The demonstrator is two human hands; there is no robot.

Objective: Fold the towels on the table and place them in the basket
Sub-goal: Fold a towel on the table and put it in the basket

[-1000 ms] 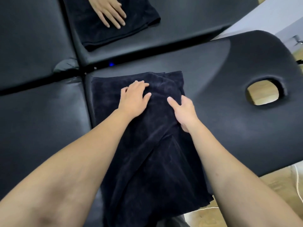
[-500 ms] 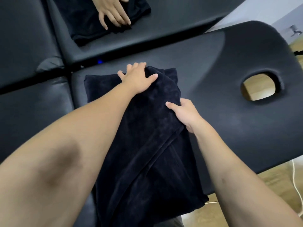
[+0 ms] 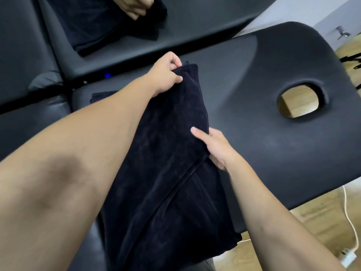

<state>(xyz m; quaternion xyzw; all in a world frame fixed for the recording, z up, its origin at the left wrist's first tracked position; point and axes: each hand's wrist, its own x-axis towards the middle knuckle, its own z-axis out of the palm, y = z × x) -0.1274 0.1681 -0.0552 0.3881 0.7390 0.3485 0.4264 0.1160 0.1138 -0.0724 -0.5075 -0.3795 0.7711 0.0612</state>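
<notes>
A dark navy towel (image 3: 168, 173) lies lengthwise on the black padded table (image 3: 254, 149), its near end hanging over the front edge. My left hand (image 3: 166, 74) pinches the towel's far end between thumb and curled fingers and lifts it slightly. My right hand (image 3: 213, 147) grips the towel's right edge about halfway along, thumb on top and fingers tucked under the cloth. No basket is in view.
The table has an oval face hole (image 3: 298, 103) at the right. On a second padded table behind, another person's hand (image 3: 136, 6) handles another dark towel (image 3: 109, 26). A white cable (image 3: 349, 222) and plug lie on the wooden floor at the lower right.
My left hand slid from the towel's middle to its far end and now pinches and lifts it. My right hand stayed gripping the right edge. The other person's hand has curled on their towel.
</notes>
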